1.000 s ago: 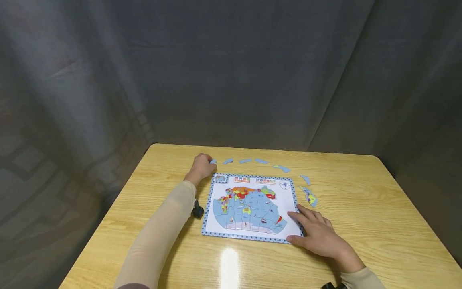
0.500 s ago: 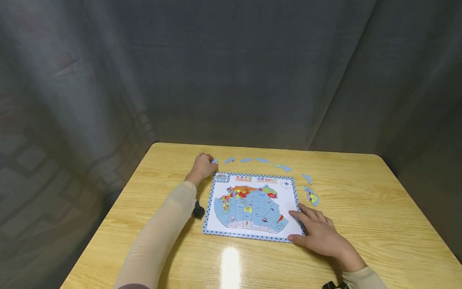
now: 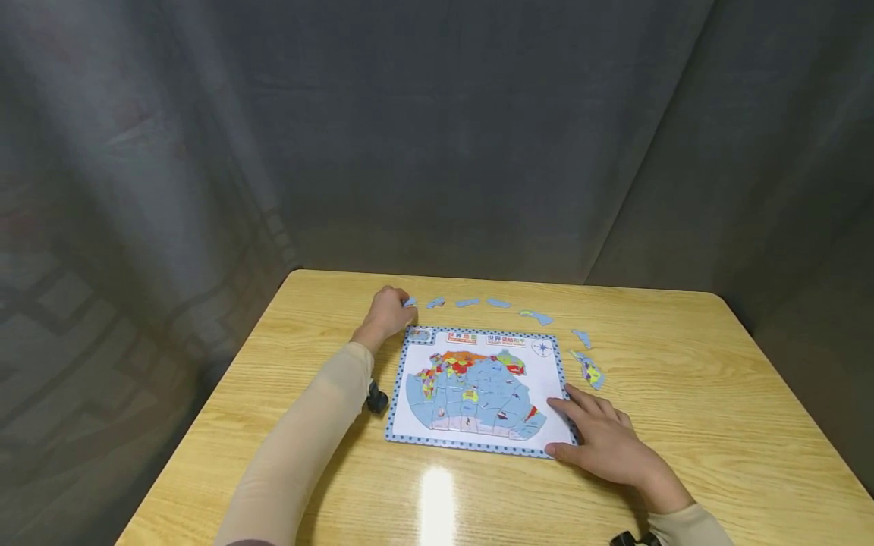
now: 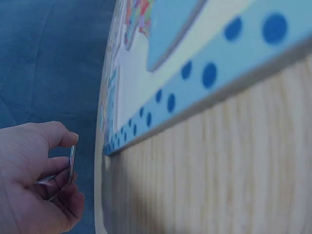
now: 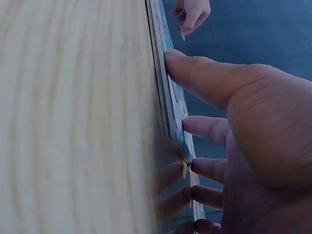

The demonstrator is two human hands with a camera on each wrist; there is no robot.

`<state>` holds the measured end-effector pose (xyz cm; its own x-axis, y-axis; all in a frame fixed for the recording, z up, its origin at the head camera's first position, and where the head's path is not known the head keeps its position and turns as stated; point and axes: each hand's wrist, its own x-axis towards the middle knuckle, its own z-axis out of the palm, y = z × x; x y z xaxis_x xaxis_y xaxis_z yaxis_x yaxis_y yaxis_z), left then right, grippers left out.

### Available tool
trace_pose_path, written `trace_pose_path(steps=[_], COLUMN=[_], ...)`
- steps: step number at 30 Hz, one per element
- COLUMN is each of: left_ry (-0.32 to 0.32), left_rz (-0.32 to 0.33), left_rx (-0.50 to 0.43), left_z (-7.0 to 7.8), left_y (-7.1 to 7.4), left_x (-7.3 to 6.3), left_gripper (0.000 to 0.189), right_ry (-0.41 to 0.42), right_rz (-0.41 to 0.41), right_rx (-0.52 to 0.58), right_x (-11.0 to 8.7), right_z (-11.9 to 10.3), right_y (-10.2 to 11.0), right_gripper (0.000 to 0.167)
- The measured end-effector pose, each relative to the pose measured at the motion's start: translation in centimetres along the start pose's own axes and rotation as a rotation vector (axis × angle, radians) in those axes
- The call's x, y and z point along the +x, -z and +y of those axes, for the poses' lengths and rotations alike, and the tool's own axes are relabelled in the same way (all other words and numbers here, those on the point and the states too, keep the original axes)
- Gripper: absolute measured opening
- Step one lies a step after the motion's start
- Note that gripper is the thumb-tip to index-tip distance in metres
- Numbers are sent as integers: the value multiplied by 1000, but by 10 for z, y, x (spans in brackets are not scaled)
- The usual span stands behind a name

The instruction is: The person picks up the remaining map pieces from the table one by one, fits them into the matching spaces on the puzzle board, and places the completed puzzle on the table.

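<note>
My left hand point(image 3: 387, 312) is just beyond the upper left corner of a world map puzzle board point(image 3: 478, 449). Between its thumb and fingers it pinches a small blue puzzle piece point(image 3: 410, 302), which shows edge-on as a thin strip in the left wrist view point(image 4: 72, 161). My right hand point(image 3: 604, 444) rests at the lower right of the board, thumb and fingertips on its dotted border and the fingers spread. Joined map pieces point(image 3: 471, 398) fill much of the board's middle, with bare white ground at upper left and along the right.
Loose puzzle pieces lie in an arc behind and right of the board: a small blue one point(image 3: 435, 302), others along the back point(image 3: 536, 317), and a colourful one point(image 3: 591, 373) near my right hand. The wooden table point(image 3: 683, 364) ends at a grey curtain point(image 3: 437, 152).
The view has shifted slightly. My left hand stays at the upper left corner with the puzzle piece, barely moved. My right hand keeps its place on the board.
</note>
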<state>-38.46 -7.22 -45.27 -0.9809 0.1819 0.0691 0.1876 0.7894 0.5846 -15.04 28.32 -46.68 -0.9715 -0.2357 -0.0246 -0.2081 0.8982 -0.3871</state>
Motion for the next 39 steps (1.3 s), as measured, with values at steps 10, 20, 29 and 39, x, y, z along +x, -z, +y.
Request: trace_pose_path(steps=[10, 20, 29, 39], left_ry=[-14, -15, -25, -12], left_rz=[11, 2, -3, -13], left_rx=[-26, -23, -36, -34], left_z=[6, 10, 9, 9], left_y=[2, 3, 2, -1], left_x=[-4, -13, -20, -27], left_gripper=[42, 44, 41, 40], right_ry=[4, 7, 8, 0], right_rz=[-8, -8, -6, -6], right_rx=[-1, -4, -8, -1], right_x=[2, 2, 3, 5], right_z=[1, 1, 0, 3], right_y=[-1, 0, 1, -1], right_gripper=[75, 75, 75, 75])
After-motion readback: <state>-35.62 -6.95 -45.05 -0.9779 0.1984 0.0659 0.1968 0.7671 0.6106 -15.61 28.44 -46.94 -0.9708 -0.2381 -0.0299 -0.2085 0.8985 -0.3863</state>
